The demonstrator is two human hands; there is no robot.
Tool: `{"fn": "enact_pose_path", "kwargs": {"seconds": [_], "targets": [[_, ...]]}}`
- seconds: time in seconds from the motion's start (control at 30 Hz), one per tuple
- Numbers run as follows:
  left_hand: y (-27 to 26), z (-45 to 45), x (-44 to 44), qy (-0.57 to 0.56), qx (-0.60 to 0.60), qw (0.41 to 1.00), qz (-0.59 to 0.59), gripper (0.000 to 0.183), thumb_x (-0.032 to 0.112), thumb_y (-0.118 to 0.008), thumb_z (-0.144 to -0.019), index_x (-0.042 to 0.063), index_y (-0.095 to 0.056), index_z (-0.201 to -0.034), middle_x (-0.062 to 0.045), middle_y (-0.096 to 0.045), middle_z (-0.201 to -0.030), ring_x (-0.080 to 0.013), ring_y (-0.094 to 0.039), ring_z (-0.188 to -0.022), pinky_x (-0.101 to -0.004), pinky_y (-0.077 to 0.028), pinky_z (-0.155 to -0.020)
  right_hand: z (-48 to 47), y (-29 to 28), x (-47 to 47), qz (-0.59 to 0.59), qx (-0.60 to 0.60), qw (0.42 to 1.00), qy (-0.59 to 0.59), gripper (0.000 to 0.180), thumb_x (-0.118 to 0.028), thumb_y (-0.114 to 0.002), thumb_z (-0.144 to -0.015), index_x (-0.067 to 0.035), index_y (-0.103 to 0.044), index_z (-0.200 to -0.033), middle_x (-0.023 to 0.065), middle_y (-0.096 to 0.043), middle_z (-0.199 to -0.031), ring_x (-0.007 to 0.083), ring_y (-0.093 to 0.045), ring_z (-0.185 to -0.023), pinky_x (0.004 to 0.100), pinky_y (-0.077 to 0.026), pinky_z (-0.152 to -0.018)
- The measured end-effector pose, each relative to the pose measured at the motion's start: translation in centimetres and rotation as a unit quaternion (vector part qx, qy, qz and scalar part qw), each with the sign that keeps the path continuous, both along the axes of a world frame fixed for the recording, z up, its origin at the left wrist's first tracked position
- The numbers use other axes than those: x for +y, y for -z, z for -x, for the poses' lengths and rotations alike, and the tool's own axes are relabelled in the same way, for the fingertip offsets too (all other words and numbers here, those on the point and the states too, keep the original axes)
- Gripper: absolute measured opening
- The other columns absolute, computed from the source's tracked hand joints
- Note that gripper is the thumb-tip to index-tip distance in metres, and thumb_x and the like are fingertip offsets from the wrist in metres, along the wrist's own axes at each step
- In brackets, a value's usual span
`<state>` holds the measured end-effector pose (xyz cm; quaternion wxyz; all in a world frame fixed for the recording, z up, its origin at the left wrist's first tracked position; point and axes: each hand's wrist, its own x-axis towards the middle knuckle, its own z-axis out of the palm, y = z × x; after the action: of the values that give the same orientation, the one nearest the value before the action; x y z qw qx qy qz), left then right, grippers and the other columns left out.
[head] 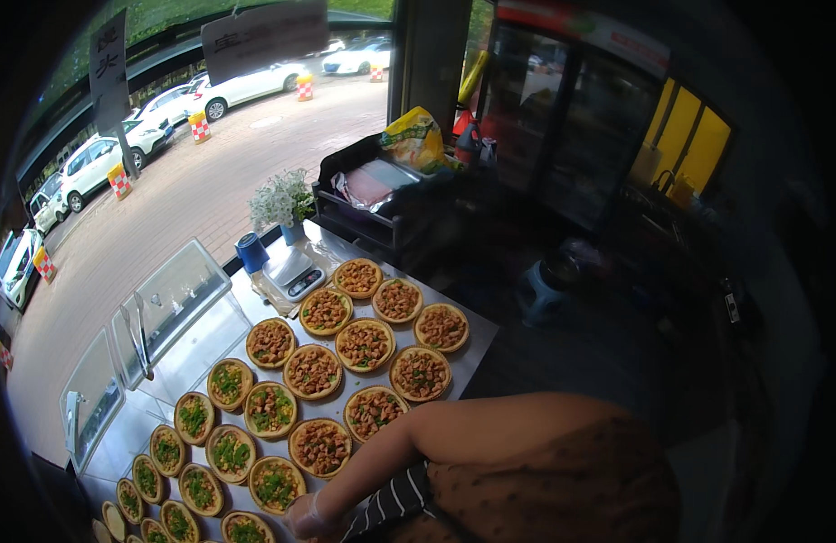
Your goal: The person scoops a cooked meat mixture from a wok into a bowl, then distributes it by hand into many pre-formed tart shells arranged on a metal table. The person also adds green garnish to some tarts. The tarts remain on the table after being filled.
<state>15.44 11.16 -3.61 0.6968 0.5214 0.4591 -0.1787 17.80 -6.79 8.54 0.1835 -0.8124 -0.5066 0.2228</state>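
My right hand (305, 518), in a clear plastic glove, is at the bottom edge, close beside a round crust (277, 484) topped with chopped greens and yellow bits. Its fingers are partly cut off, so a grip cannot be made out. My left hand is out of view. Rows of filled crusts cover the metal table (478, 334). Those nearer the scale, such as one crust with diced meat (313, 371), are heaped with brown pieces. Others, like a green-topped crust (231, 453), show more greens. A plain crust (113, 520) lies at the lower left.
A digital scale (294, 273), a blue cup (252, 252) and potted white flowers (281, 198) stand at the table's far end. Metal tongs (138, 336) rest against clear-lidded containers (180, 305) along the window side. A black rack (355, 220) holds a foil-lined tray. A blue stool (545, 288) stands beyond.
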Motion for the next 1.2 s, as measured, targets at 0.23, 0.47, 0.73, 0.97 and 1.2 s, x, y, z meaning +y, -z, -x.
{"fn": "enact_pose_path", "kwargs": {"seconds": [0.23, 0.47, 0.73, 0.97, 1.2], "targets": [[0.7, -0.3, 1.0, 0.010, -0.013, 1.000, 0.011, 0.084, 0.099, -0.034, -0.076, 0.019, -0.024, -0.053, 0.000, -0.028, -0.043, -0.0213, -0.026, -0.035, -0.0356, -0.025, -0.038, 0.4, 0.9, -0.5, -0.050, 0.027, 0.996, 0.062, 0.030, -0.025, -0.082, -0.065, -0.002, -0.075, -0.084, 0.0189, -0.072, -0.088, 0.0385, -0.069, -0.087, 0.0439, -0.056, -0.073], [0.9, 4.1, 8.2, -0.073, -0.020, 0.991, 0.107, 0.082, 0.096, -0.034, -0.079, 0.020, -0.021, -0.051, 0.001, -0.026, -0.042, -0.0197, -0.024, -0.035, -0.0336, -0.019, -0.038, -2.8, 2.4, -1.0, -0.108, 0.212, 0.938, 0.252, 0.033, -0.019, -0.078, -0.076, -0.012, -0.076, -0.109, 0.0105, -0.077, -0.088, 0.0261, -0.073, -0.076, 0.0394, -0.059, -0.069], [-2.1, 3.9, 5.5, -0.129, 0.046, 0.989, -0.064, 0.087, 0.090, -0.051, -0.079, 0.003, -0.054, -0.074, -0.008, -0.050, -0.053, -0.0237, -0.048, -0.042, -0.0348, -0.048, -0.044, -14.7, 1.8, -10.0, -0.075, 0.216, 0.845, 0.483, 0.023, -0.010, -0.072, -0.085, -0.010, -0.076, -0.108, 0.0084, -0.075, -0.101, 0.0119, -0.066, -0.073, 0.0226, -0.056, -0.062], [-1.5, 3.8, 5.7, -0.124, 0.057, 0.988, -0.076, 0.087, 0.089, -0.050, -0.080, 0.003, -0.056, -0.073, -0.008, -0.051, -0.053, -0.0229, -0.048, -0.040, -0.0347, -0.048, -0.042, -18.7, 5.6, -11.8, 0.013, -0.026, 0.904, 0.427, 0.024, -0.014, -0.069, -0.085, -0.017, -0.077, -0.107, 0.0134, -0.072, -0.114, 0.0314, -0.069, -0.105, 0.0376, -0.055, -0.089], [-0.9, 3.9, 5.7, -0.109, 0.074, 0.985, -0.108, 0.087, 0.090, -0.048, -0.080, 0.004, -0.058, -0.071, -0.008, -0.054, -0.053, -0.0242, -0.053, -0.041, -0.0363, -0.052, -0.043, -19.7, 4.9, -13.9, -0.021, -0.025, 0.931, 0.364, 0.033, -0.006, -0.075, -0.082, -0.015, -0.077, -0.114, 0.0110, -0.072, -0.120, 0.0279, -0.066, -0.116, 0.0371, -0.054, -0.095]]}}
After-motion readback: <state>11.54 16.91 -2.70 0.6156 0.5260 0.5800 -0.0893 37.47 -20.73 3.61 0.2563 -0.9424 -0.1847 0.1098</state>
